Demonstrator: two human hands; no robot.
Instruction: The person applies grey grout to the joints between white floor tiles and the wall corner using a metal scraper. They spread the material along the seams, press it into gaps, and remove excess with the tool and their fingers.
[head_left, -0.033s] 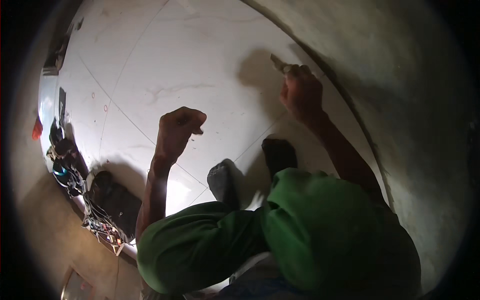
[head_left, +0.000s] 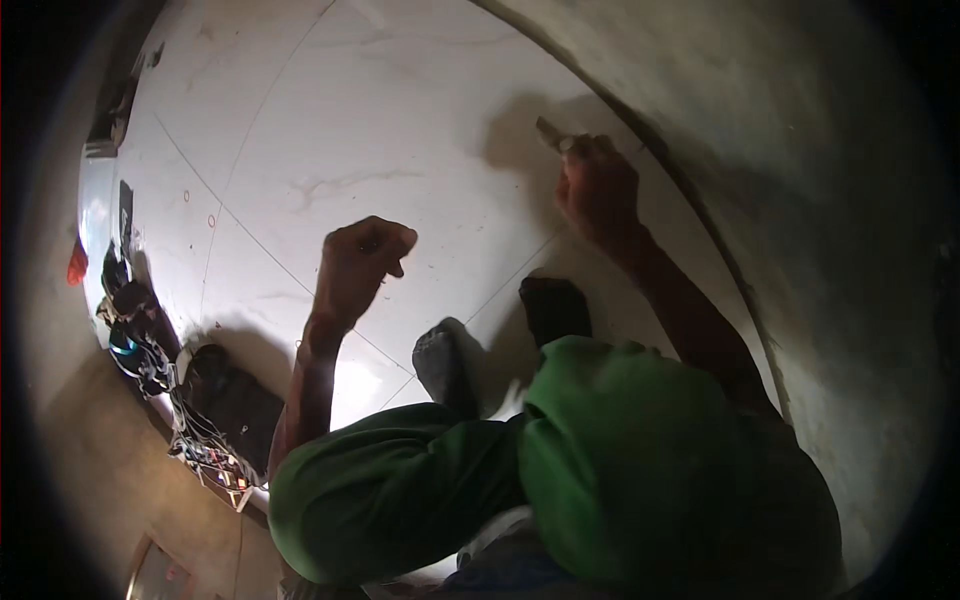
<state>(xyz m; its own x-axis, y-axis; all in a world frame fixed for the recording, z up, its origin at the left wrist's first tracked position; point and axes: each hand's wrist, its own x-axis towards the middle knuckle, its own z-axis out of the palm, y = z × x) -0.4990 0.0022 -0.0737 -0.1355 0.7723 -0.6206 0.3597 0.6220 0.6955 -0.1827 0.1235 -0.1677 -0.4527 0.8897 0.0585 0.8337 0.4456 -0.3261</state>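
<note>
My right hand (head_left: 600, 190) is above the floor near the wall, with fingers wrapped round a short, flat, greyish blade-like thing (head_left: 549, 131). That thing sticks out past the knuckles toward the far left, and its grip end is hidden in the fist. To the left, my left hand (head_left: 358, 265) hangs over the pale tiled floor (head_left: 390, 120) with its fingers curled in. A small dark patch shows in that curl; whether it is an object or shadow cannot be made out. The two hands are well apart.
A bare wall (head_left: 780, 190) rises along the right side. Black bags (head_left: 230, 405), tangled cables (head_left: 200, 440) and small gear lie along the left edge, with a red item (head_left: 76, 262) beyond. My dark-socked feet (head_left: 445, 365) and green-trousered knees (head_left: 640, 430) fill the near middle.
My right hand has shifted slightly down and left with the blade-like thing still in it. My left hand stays nearly in place, curled as before.
</note>
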